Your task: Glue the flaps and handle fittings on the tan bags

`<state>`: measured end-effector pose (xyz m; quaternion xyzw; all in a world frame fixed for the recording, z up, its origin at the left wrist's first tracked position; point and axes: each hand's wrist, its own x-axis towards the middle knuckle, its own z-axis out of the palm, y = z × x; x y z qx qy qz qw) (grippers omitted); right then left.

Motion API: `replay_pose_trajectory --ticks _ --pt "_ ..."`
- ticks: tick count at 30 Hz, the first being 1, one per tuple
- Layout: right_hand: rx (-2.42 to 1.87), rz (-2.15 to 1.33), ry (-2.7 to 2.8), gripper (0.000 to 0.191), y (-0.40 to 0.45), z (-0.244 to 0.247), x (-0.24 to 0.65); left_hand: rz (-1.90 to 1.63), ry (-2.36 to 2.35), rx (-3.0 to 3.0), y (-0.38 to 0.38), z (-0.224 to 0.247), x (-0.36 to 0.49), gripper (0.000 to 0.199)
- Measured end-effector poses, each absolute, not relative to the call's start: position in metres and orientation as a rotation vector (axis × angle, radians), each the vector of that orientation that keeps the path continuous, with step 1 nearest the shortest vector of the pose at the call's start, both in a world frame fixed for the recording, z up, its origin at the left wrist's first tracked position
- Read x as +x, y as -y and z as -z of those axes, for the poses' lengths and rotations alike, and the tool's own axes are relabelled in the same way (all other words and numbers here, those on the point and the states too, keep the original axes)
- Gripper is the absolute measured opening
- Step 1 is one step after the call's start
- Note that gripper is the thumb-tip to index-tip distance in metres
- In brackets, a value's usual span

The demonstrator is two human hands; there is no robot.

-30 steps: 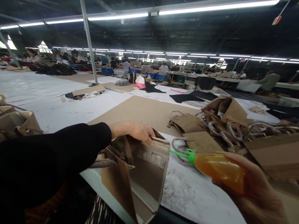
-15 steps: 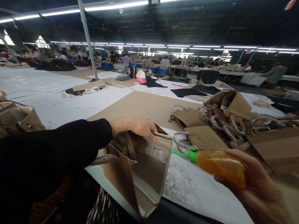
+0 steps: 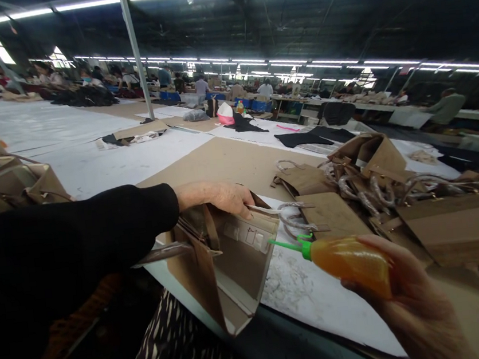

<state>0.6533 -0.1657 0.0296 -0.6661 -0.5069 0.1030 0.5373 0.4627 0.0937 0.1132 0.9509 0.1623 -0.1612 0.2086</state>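
Observation:
A brown handbag [image 3: 193,271] lies tilted on its side at the table's near edge, its mouth facing me and its pale lining showing. Over its upper edge my left hand [image 3: 228,198] is closed, gripping the bag near a handle. My right hand [image 3: 407,287] is wrapped around a squeeze bottle [image 3: 348,259] of amber liquid with a green nozzle. The thin tip of that nozzle points left, at the bag's right rim beside pale patches inside; whether it touches is unclear.
Several brown bags with wrapped handles [image 3: 338,214] are heaped at the right. More open bags [image 3: 14,176] stand in a row at the left. Black fabric pieces [image 3: 312,136] and a pink-and-white item [image 3: 225,113] lie farther back. A metal post [image 3: 136,58] rises from the table. People work beyond.
The nozzle tip has shifted slightly left along the bag's rim. Both hands keep their holds, and the camera view has tilted a little.

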Motion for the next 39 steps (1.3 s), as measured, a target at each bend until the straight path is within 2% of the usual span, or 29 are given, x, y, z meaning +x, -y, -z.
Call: replay_pose_trajectory --ticks 12,21,32,39 --pt "-1.595 -0.099 1.472 0.044 0.179 -0.01 0.661 0.424 -0.416 2.656 -0.095 -0.107 0.463 0.024" --pt "-1.575 -0.287 1.396 0.046 0.189 0.007 0.651 0.424 -0.418 2.7 -0.091 -0.106 0.464 0.022" --pt "-1.59 -0.284 1.544 0.038 0.196 0.013 0.637 0.42 -0.449 2.775 -0.08 -0.108 0.462 0.022" --pt "-1.574 -0.438 1.498 0.04 0.2 0.026 0.633 0.379 -0.474 2.792 -0.07 -0.106 0.458 0.019"
